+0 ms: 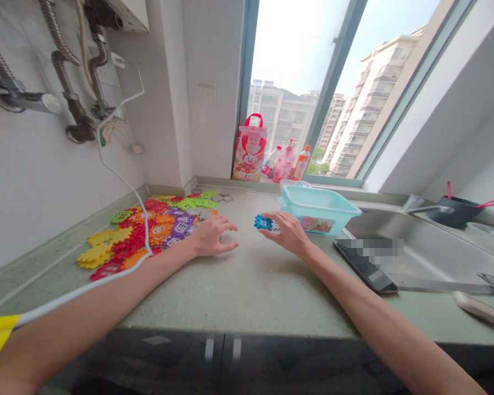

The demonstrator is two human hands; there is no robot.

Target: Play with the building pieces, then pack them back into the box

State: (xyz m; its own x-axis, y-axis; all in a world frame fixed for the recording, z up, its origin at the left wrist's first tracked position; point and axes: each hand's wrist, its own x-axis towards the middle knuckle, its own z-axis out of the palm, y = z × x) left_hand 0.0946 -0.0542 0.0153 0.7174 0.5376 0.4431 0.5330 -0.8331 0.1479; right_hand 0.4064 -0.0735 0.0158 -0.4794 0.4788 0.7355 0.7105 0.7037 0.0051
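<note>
My right hand (287,233) pinches a blue toothed plastic building piece (262,222) between thumb and fingers, just left of a turquoise plastic basket (321,204). A bit of grey or white shows behind the blue piece, partly covered by my fingers. Over the counter, my left hand (214,236) is open, its fingers and thumb apart with nothing between them. Beside its wrist spreads a heap of flat toothed building pieces (142,233) in red, orange, yellow, green and purple. Several grey pieces (222,198) lie at the far edge of that heap.
A white cable (146,230) crosses the heap and my left forearm. A phone (364,263) lies against the steel sink (420,247) at right. Behind, a pink bag (250,153) and bottles (285,163) stand on the windowsill. Metal pipes (61,77) run along the left wall.
</note>
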